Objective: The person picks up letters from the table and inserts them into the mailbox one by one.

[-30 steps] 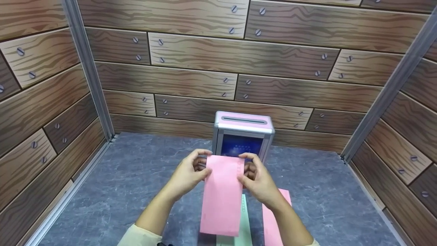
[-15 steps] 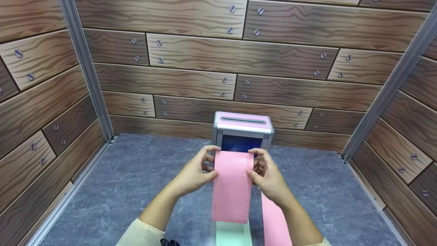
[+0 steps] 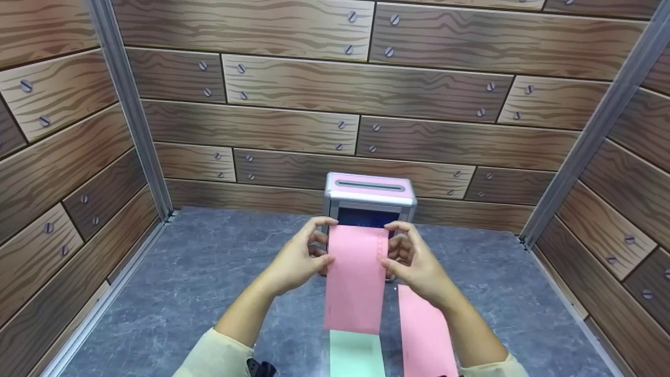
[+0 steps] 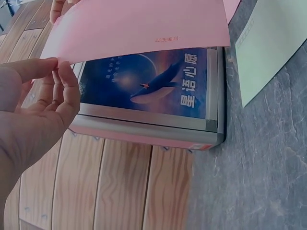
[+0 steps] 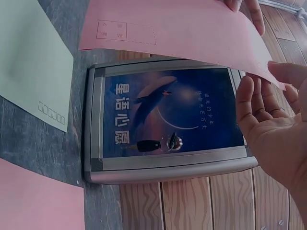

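Head view: left hand (image 3: 299, 262) has thumb and fingers closed on the left edge of pink envelope (image 3: 356, 288), index at the upper corner, other fingers bent. Right hand (image 3: 419, 267) does likewise on the right edge. Envelope spans the 2 hands, gripped by its upper part, slightly bowed, lower end toward the person. It's off the table (image 3: 220, 272), in front of box (image 3: 369, 199) and lower than the slot (image 3: 370, 186) on top.

Wrist views show the box front: blue panel (image 5: 182, 108), whale picture, 4 large white characters. Right wrist view adds a black key (image 5: 148, 145) at a round silver lock (image 5: 174, 142), plus red printed boxes (image 5: 126, 32) near the envelope's lower end.

Green envelope (image 3: 357, 353) lies on the table, nearer the person, partly behind the held one in head view. 2nd pink envelope (image 3: 426, 335) lies right of it, apart. Wood-print walls (image 3: 288, 84) around, grey posts (image 3: 133, 104) at the corners.
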Motion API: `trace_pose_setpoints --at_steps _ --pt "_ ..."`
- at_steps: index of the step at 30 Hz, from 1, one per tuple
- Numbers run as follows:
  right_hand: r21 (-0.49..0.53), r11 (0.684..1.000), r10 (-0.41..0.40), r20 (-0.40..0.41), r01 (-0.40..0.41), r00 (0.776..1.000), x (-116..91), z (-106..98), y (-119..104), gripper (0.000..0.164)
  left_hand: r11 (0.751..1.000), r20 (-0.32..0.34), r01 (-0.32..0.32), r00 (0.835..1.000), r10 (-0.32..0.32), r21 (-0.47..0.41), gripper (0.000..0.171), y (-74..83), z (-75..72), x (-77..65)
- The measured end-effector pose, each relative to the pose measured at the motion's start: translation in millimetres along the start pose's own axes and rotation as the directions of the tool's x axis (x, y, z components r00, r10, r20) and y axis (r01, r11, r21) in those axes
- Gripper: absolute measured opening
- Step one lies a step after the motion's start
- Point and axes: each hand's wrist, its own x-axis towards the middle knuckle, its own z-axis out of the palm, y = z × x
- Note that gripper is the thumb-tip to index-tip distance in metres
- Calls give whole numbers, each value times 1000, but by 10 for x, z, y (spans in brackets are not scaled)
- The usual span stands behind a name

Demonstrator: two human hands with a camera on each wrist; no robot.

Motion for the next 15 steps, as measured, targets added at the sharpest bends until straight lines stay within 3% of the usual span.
trace_pose_setpoints --at_steps 10,15 --pt "-31 999 -14 -8 13 1000 -4 -38 -30 62 996 -3 -42 999 42 73 62 63 17 26" --pt "-53 998 -16 -16 15 1000 0 -54 -57 61 994 26 -56 998 54 94 66 61 8 34"
